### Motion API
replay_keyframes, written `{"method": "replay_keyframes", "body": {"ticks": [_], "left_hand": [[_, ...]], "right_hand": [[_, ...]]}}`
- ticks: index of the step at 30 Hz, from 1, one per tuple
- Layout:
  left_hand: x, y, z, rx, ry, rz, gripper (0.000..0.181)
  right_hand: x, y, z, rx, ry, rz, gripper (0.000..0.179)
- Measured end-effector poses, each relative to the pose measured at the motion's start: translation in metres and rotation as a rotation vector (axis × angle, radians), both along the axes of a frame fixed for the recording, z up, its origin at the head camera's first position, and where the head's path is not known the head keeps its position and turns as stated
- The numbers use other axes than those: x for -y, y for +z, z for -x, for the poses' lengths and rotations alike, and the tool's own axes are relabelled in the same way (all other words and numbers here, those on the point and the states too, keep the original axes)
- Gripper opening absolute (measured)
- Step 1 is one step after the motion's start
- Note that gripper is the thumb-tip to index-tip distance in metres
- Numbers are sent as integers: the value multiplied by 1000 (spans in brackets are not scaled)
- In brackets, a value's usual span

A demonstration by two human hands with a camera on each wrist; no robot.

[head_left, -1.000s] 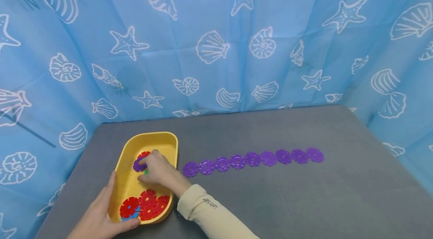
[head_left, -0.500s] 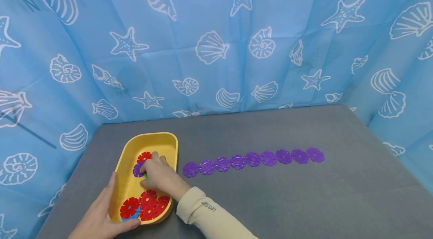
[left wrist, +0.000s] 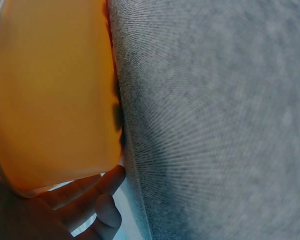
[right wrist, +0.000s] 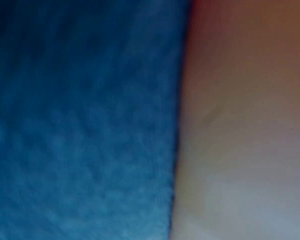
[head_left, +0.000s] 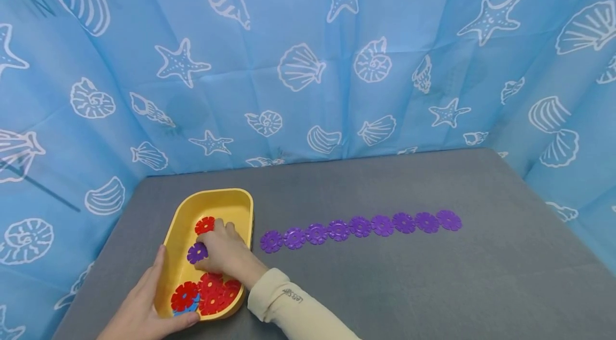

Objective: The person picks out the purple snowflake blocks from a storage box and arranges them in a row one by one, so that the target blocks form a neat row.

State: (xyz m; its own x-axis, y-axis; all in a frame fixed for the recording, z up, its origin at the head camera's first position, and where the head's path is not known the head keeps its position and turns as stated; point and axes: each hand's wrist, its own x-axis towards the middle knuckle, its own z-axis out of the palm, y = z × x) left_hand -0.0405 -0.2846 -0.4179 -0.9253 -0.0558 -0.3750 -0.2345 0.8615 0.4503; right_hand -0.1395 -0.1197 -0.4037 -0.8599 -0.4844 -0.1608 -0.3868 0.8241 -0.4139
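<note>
A yellow plastic tray (head_left: 166, 254) stands at the left of the table, and my left hand (head_left: 139, 302) grips its near left corner, thumb along the front rim. In the left wrist view, fingers of the left hand (left wrist: 85, 200) curl around one end of the tray (left wrist: 55, 100). Inside the tray my right hand (head_left: 223, 249) pinches a purple snowflake disc (head_left: 196, 253) at its edge. One red disc (head_left: 205, 224) lies just beyond that hand. Several more red discs (head_left: 212, 297) overlap at the near end, over a blue disc (head_left: 186, 308).
A row of several purple discs (head_left: 338, 230) runs across the grey table (head_left: 385, 286) to the right of the tray. A blue shell-patterned curtain (head_left: 308, 105) stands behind the table. The right wrist view is a close blur of blue cloth and skin tones.
My right hand has shifted slightly, and the purple disc has come nearer and away from the red disc beside it. A green piece seen earlier is now hidden. The left hand stays put.
</note>
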Motion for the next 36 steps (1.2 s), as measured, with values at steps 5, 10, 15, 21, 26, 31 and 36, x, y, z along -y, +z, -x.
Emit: {"method": "replay_keyframes", "body": {"ticks": [5,10,15,21,26,31,36], "left_hand": [[0,-1,0,-12,-15,3,145],[1,-1,-1,-21,-21,-3,145],[1,-1,0,-18,-15,-4,147],[2,-2,0,-12,-10,-17,146],[2,-2,0,-9,-7,-14,146],[2,-2,0,-8,-7,-4,146],[2,-2,1,2,-6,-7,147]], "right_hand": [[1,-3,3,0,23,15,39],[0,-2,6,-7,124,81,42],[2,-1,7,51,157,135,46],[2,0,7,86,120,194,48],[2,2,6,93,81,222,48],[1,2,6,96,89,247,48],[-2,4,6,116,66,323,47]]}}
